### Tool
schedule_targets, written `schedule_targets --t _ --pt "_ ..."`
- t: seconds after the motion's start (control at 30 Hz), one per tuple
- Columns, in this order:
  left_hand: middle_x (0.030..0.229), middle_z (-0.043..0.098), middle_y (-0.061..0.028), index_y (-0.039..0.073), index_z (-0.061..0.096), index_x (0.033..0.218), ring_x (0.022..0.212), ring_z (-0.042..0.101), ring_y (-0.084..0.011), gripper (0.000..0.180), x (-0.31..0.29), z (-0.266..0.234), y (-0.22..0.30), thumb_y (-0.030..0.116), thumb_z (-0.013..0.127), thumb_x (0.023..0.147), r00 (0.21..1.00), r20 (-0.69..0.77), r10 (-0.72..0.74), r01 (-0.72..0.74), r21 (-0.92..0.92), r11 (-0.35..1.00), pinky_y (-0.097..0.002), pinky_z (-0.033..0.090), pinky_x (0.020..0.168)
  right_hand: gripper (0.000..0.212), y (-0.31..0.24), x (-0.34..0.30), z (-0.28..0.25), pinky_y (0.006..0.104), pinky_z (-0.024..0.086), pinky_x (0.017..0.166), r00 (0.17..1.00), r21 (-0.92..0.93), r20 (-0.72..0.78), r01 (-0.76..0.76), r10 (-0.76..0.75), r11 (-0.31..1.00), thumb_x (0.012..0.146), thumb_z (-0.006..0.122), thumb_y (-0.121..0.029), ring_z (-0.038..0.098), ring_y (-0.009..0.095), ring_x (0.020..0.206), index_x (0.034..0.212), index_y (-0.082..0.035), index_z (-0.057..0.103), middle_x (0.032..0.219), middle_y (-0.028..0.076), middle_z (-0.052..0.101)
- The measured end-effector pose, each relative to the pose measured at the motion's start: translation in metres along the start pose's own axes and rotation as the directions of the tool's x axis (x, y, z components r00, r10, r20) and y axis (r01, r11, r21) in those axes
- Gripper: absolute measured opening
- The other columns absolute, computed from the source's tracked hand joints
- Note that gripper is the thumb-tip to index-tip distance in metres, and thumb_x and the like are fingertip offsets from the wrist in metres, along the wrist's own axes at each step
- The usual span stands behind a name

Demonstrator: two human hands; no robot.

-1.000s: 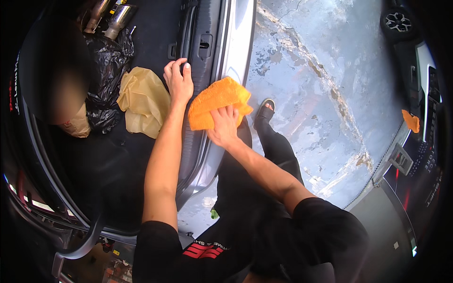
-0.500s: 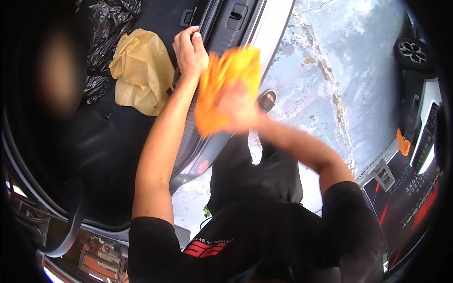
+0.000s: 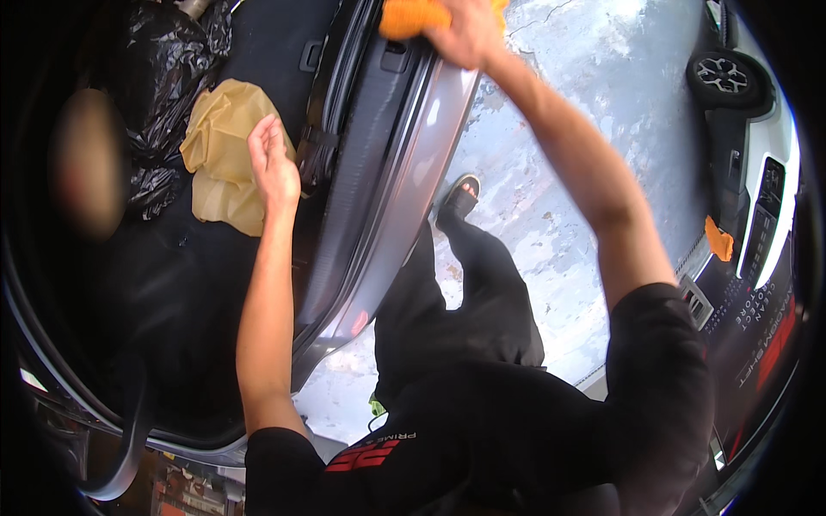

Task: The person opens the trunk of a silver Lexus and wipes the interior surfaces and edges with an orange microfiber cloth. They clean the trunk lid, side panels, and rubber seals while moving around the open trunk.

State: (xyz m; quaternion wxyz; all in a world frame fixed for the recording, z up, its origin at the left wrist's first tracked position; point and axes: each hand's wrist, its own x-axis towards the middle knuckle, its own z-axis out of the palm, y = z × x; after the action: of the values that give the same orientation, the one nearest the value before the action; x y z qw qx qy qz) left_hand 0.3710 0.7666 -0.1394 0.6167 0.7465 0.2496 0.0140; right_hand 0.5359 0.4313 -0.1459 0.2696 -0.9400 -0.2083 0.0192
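Observation:
At the far end of the car's boot sill (image 3: pixel 366 163), my right hand (image 3: pixel 469 33) presses an orange cloth (image 3: pixel 415 17) against the trim, gripping part of it. The cloth is bunched and shows on both sides of the hand; the top of the picture cuts it off. Over the boot, my left hand (image 3: pixel 277 172) hangs in the air with nothing in it. Its fingers are loosely extended and lie close together. Behind that hand sits a crumpled tan bag or cloth (image 3: pixel 225 155) on the dark boot floor (image 3: pixel 198 292).
Black plastic sheeting (image 3: pixel 168 77) is heaped beyond the tan item. The painted bumper edge (image 3: pixel 430 129) runs along the sill. On the right, a white car with a dark wheel (image 3: pixel 727 79) stands on the worn floor, near another orange cloth (image 3: pixel 718 239) and a dark printed panel (image 3: pixel 748 353).
My right hand has carried the orange cloth farther away along the sill, to the far end. My left hand has come off the sill edge, moving left and nearer to me.

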Motion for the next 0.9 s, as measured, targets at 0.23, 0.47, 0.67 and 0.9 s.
schedule_targets --t 0.23,0.47,0.67,0.9 --pt "0.135 0.061 -0.0084 0.006 0.056 0.138 0.125 0.057 -0.0175 0.039 0.037 0.011 0.051 0.033 0.052 0.11 0.997 -0.011 0.078 -0.078 0.032 0.996 -0.0357 0.041 0.104 0.035 -0.256 -0.245 0.096 0.0666 0.034 0.11 0.892 0.27 0.252 0.309 -0.376 0.912 0.072 0.073 -0.029 0.049 0.029 0.133 0.106 -0.021 0.069 0.12 0.002 0.059" --pt "0.13 0.063 -0.0076 0.005 0.058 0.136 0.121 0.058 -0.0159 0.035 0.07 0.051 0.099 0.027 0.055 0.109 0.988 0.045 0.151 -0.156 0.144 0.977 -0.029 0.043 0.102 0.089 -0.147 -0.182 0.084 0.0621 0.025 0.122 0.962 0.406 -0.131 -0.169 0.24 0.898 0.063 0.076 -0.003 0.031 0.038 0.153 0.148 -0.014 0.05 0.164 0.015 0.035" --pt "0.127 0.063 -0.0134 0.0 0.058 0.134 0.118 0.059 -0.0215 0.037 0.073 0.117 0.085 0.027 0.057 0.108 0.968 0.108 0.227 -0.245 0.216 0.945 -0.0351 0.045 0.106 0.062 0.023 0.067 -0.004 0.0551 0.026 0.123 0.783 0.4 -0.41 -0.306 0.468 0.864 0.089 0.071 -0.019 0.043 0.035 0.147 0.148 -0.012 0.051 0.158 0.018 0.046" --pt "0.125 0.065 -0.0157 -0.003 0.06 0.13 0.117 0.061 -0.0236 0.036 0.175 0.219 0.137 0.026 0.054 0.109 0.955 0.025 0.295 -0.293 0.22 0.93 -0.0351 0.046 0.105 0.091 -0.078 -0.05 0.002 0.0629 0.024 0.122 0.926 0.351 0.11 -0.375 0.36 0.858 0.067 0.073 -0.001 0.031 0.045 0.153 0.153 -0.016 0.047 0.167 0.021 0.031"
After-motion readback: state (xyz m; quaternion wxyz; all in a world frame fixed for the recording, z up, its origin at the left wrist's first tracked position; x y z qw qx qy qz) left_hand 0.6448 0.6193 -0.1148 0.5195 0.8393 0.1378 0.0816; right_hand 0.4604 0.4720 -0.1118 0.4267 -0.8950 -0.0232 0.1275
